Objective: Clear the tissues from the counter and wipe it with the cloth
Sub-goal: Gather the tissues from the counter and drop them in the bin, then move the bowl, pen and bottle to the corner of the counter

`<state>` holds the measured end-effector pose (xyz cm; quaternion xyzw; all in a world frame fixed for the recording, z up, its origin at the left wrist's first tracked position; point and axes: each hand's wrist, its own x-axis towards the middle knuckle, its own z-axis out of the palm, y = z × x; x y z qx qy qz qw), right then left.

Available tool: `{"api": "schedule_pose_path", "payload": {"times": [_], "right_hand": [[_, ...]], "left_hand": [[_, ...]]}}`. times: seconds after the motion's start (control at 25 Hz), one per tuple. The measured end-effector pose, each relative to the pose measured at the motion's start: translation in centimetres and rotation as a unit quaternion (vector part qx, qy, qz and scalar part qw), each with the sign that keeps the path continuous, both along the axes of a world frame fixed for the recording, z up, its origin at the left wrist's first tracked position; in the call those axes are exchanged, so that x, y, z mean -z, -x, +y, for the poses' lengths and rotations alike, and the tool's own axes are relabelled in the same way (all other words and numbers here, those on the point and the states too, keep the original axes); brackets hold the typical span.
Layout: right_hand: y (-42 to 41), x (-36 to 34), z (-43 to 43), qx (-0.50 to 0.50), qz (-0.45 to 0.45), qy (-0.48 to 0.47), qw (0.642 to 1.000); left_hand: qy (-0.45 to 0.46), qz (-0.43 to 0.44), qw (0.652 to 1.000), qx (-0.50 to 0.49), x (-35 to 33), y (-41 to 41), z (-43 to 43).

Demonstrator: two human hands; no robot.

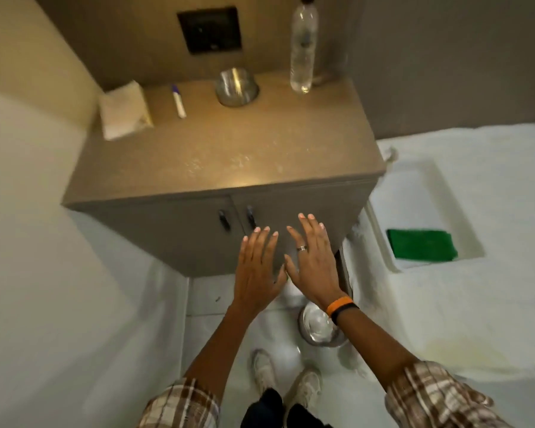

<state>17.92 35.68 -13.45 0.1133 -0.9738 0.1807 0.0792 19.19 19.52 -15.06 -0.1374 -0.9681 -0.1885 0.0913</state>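
Observation:
A beige counter tops a small cabinet in front of me. A folded pile of white tissues lies at its back left corner. A green cloth lies in a white tray on the white bed to the right. My left hand and my right hand are both held out flat with fingers spread, side by side in front of the cabinet doors, below the counter's front edge. Neither hand holds anything.
On the counter stand a steel bowl, a white pen with a purple cap and a clear plastic bottle. Another steel bowl holding white crumpled material sits on the floor by my shoes. A dark wall panel is behind.

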Motion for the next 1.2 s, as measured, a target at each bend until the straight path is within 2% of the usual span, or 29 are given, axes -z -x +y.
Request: {"api": "schedule_pose_path", "payload": {"times": [0.12,0.24,0.44,0.64,0.8,0.92,1.08,1.2], "right_hand": [[4.0,-6.0,-3.5,-0.05,0.062,-0.002,0.997],[8.0,-10.2,-7.3,-0.079,0.095,-0.009,0.992],[13.7,-12.8,-14.5,-0.103,0.112,-0.013,0.988],[21.3,-11.5,-23.4,-0.116,0.067,0.003,0.991],[28.1,-10.0,-30.5,-0.117,-0.029,0.073,0.99],[33.2,-9.5,-34.6,-0.116,-0.086,0.104,0.984],[36.9,-8.5,-37.2,-0.096,-0.108,0.053,0.988],[37.7,-8.0,-39.4,-0.116,-0.106,0.067,0.985]], "left_hand": [[0.016,0.057,0.997,-0.041,-6.1,3.0,-4.1],[0.042,0.076,0.992,-0.088,-10.8,6.1,-8.3],[0.074,0.078,0.985,-0.136,-13.6,11.5,-15.2],[0.094,0.037,0.981,-0.168,-12.7,18.8,-23.7],[0.065,-0.031,0.978,-0.195,-12.0,26.0,-30.3],[0.072,-0.071,0.978,-0.18,-11.6,30.5,-34.5],[0.095,-0.064,0.984,-0.139,-10.5,32.5,-38.1],[0.092,-0.055,0.983,-0.149,-9.8,32.8,-40.4]]}}
